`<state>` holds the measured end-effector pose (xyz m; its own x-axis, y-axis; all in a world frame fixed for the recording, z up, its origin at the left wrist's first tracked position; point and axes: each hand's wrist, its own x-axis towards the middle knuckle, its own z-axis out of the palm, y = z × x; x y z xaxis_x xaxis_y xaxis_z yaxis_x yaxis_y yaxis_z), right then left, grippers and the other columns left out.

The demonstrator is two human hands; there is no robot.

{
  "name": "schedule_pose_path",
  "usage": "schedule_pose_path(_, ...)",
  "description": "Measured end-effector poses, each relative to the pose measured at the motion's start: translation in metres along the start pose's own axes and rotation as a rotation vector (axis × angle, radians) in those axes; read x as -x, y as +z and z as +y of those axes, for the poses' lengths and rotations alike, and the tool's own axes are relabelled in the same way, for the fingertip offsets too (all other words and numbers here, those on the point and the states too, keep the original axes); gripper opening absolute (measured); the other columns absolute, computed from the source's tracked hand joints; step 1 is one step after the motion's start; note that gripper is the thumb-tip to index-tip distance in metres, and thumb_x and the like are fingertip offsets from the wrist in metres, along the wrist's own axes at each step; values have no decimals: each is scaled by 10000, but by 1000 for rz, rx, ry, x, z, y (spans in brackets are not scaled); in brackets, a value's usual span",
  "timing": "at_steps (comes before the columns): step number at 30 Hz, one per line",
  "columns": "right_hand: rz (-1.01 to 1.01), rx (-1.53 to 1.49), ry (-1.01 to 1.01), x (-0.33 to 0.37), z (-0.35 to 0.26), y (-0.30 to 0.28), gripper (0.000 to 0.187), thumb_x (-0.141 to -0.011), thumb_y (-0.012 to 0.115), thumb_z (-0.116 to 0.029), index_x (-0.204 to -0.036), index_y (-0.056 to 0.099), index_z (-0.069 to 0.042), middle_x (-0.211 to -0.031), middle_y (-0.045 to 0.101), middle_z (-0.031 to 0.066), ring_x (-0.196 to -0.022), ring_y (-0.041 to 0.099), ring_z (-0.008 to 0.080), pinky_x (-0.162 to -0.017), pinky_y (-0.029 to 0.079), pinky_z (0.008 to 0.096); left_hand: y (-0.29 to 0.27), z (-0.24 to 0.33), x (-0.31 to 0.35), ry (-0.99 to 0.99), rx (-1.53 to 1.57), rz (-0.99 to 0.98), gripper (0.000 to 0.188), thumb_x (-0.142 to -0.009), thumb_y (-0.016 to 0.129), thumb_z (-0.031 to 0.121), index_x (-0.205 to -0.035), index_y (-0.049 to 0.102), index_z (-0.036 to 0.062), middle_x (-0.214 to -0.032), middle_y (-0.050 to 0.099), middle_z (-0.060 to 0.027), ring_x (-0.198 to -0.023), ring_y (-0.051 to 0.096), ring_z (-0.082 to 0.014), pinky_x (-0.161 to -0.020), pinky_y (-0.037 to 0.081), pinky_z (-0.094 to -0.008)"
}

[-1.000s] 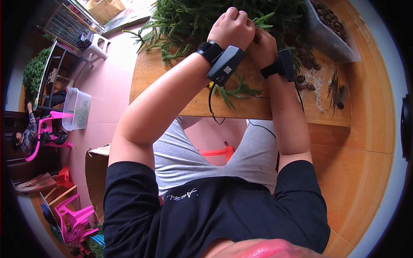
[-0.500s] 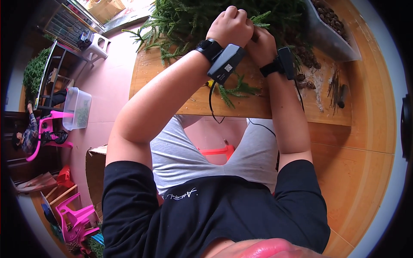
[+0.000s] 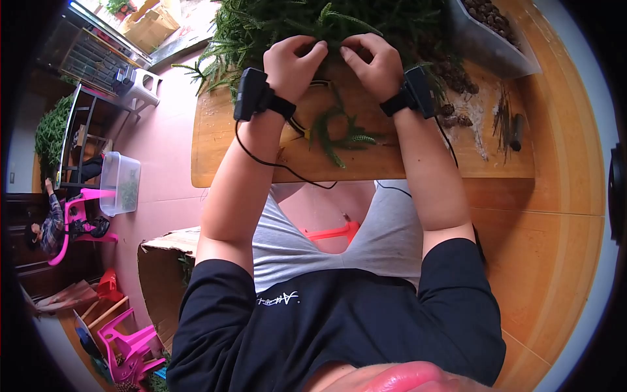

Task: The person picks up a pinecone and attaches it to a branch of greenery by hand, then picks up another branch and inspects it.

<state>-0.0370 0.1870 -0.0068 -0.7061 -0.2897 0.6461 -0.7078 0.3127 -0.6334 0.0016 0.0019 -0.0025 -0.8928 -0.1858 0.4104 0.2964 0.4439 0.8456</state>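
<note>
Both my hands are at the near edge of a big pile of green conifer-like sprigs (image 3: 274, 16) on the wooden table (image 3: 228, 157). My left hand (image 3: 292, 68) has its thumb and fingers closed together at the greenery. Facing it a small gap away, my right hand (image 3: 377, 67) is curled likewise, thumb against fingers. Whatever lies in the fingertips is lost against the dark green. One sprig arches up just beyond them. Nearer me lies a loose green sprig (image 3: 336, 140). Beside my left wrist is a yellow-and-black tool (image 3: 302, 132), partly hidden.
A clear bin (image 3: 516, 59) of brown cones stands at the far right. Loose cones (image 3: 464, 119) and thin twigs (image 3: 501, 124) lie beside my right forearm. A cardboard box (image 3: 160, 281) is at my left. Further left, a person (image 3: 49, 225) sits near a clear tub (image 3: 119, 183).
My hands have separated: the left moved left and nearer me, the right slightly left. The sprig tip that stuck out by them is no longer there. More of the tabletop between my forearms shows.
</note>
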Motion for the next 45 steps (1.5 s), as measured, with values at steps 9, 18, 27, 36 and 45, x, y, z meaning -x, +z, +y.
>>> schedule_pose_path(9,-39,-125,104,3,0,2,191,-888,710,-189,-974,695,-19,-878,687,46,-770,623,109,-711,511,266,-3,-6,-3,-341,609,-216,284,-938,660,154,-1119,648,-64,-927,696,-99,-723,681,-170,-601,574,-263)
schedule_pose_path(18,65,-103,94,2,-1,2,184,-874,689,-197,-920,691,-20,-823,672,71,-717,628,161,-667,507,294,-3,-3,-1,-374,707,-263,318,-948,651,192,-1150,625,-52,-963,665,-93,-766,676,-183,-631,578,-285)
schedule_pose_path(27,56,-89,37,2,-1,1,175,-890,693,-186,-939,686,-18,-798,662,38,-716,599,102,-657,496,267,-1,-8,-2,-403,819,-278,355,-928,676,166,-1193,593,-56,-987,668,-97,-798,679,-194,-687,585,-315)
schedule_pose_path(36,102,-68,102,4,-15,-3,186,-866,719,-191,-947,696,-25,-798,677,47,-713,620,107,-662,499,255,10,-17,3,18,389,-184,310,-866,709,29,-1161,638,-37,-989,710,-90,-901,681,-128,-804,560,-257)
schedule_pose_path(45,8,-337,260,7,7,10,188,-870,729,-162,-980,709,-11,-830,699,5,-760,624,56,-695,497,224,12,-13,5,50,365,-143,313,-852,719,2,-1158,654,-15,-1044,722,-101,-959,686,-130,-839,554,-252)
